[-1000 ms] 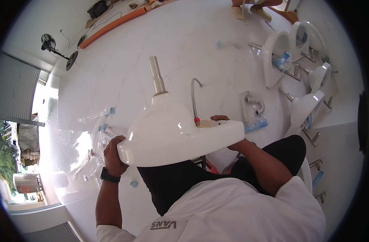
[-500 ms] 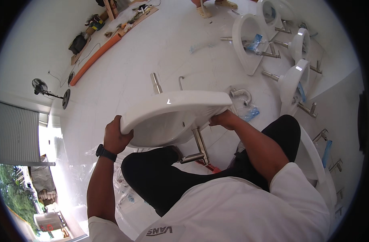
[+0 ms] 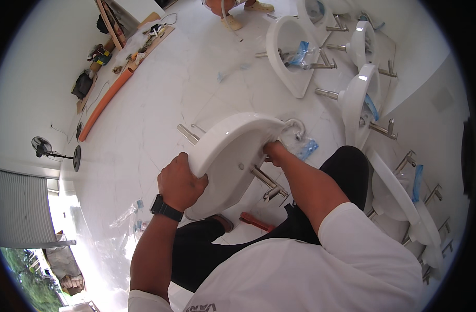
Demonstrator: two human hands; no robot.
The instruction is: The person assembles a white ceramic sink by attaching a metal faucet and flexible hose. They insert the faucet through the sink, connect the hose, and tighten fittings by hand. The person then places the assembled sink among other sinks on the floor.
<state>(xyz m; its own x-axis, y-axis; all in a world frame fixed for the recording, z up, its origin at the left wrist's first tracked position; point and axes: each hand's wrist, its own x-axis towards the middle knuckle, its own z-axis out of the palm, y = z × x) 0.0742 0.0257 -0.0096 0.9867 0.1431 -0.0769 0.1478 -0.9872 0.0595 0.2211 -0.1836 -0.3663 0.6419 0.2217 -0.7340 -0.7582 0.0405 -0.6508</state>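
I hold a white ceramic washbasin point(image 3: 228, 136) tilted on its side above the floor, its bowl facing me. My left hand point(image 3: 183, 183) is closed round the rim at its left end, thumb on the inner side. My right hand point(image 3: 274, 153) grips the basin's right edge, fingers partly hidden. A brushed metal faucet point(image 3: 269, 182) is fixed to the basin and points toward my legs. From the basin's far side sticks out a metal drain pipe point(image 3: 187, 134). A red tool point(image 3: 256, 222) lies on the floor between my legs.
Several basins with faucets, such as one basin point(image 3: 279, 39), stand along the right side. Near my right knee lie a bagged curved trap pipe point(image 3: 296, 130) and blue packaging point(image 3: 307, 149). An orange pipe point(image 3: 105, 105) and a standing fan point(image 3: 56, 152) are at left. Another person's feet point(image 3: 231, 22) show far ahead.
The basin has been turned in my hands, its bowl and faucet now angled more to the right. My left hand has moved right with the rim. My view has shifted to the right.
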